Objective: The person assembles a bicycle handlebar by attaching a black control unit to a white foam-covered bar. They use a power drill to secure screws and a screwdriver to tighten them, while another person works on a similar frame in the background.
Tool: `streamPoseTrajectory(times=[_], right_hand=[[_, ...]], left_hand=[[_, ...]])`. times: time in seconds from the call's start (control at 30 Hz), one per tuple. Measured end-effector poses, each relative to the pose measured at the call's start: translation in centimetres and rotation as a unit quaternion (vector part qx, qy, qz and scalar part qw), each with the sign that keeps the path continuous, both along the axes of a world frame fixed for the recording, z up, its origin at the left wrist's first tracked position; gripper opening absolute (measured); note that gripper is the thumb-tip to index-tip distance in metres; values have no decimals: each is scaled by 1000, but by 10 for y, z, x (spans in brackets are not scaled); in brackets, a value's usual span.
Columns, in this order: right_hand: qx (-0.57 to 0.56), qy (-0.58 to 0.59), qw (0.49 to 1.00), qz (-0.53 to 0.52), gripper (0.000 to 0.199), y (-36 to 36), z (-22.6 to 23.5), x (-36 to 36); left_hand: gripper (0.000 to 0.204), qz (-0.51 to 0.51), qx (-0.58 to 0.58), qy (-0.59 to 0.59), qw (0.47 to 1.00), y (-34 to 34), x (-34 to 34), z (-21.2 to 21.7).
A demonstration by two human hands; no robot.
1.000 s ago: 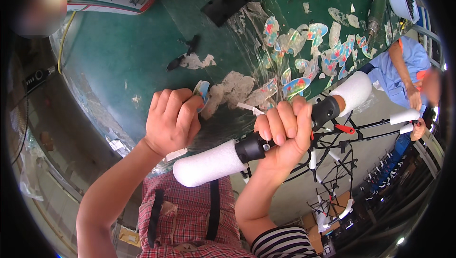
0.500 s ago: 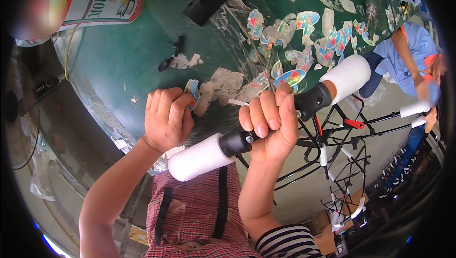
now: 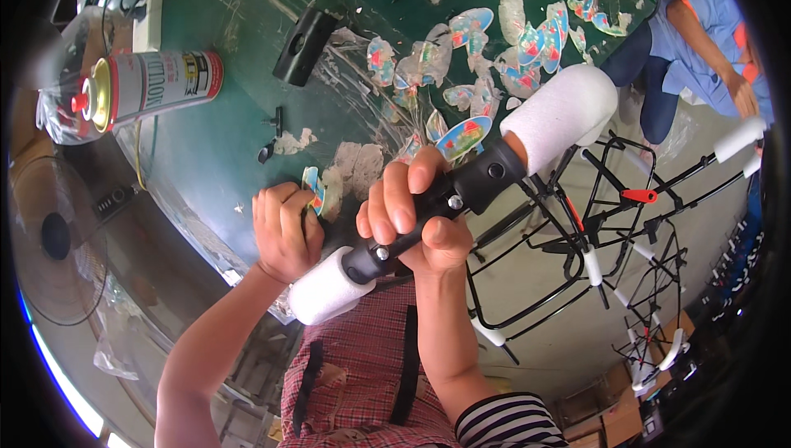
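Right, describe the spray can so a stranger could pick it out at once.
Start at the green worktable and go to its far left corner. There the spray can lies on its side, beside a crumpled clear plastic bag. It alone is a white cylinder with red bands and a red nozzle.

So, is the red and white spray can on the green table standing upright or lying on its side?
Lying on its side. The red and white spray can rests lengthwise on the green table, its nozzle end pointing toward the picture's left.
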State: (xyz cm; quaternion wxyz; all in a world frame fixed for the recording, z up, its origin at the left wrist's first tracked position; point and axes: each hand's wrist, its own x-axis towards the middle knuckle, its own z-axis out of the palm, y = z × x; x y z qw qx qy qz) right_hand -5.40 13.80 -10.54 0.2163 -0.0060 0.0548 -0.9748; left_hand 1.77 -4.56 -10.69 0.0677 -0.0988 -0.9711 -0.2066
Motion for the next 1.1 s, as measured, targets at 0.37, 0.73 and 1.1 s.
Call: streamPoseTrajectory(times=[0.37, 0.73, 1.1], right_hand=[[-69, 79, 993, -55, 32, -14, -11, -2], [16, 28, 994, -102, 33, -18, -3, 7], [-69, 26, 992, -103, 23, -16, -4, 3]], left_hand=[[28, 5, -9, 6, 1000, -1, 5, -8], [30, 1, 2, 14, 1000, -2, 9, -11], [30, -4, -14, 4, 1000, 0, 13, -9]])
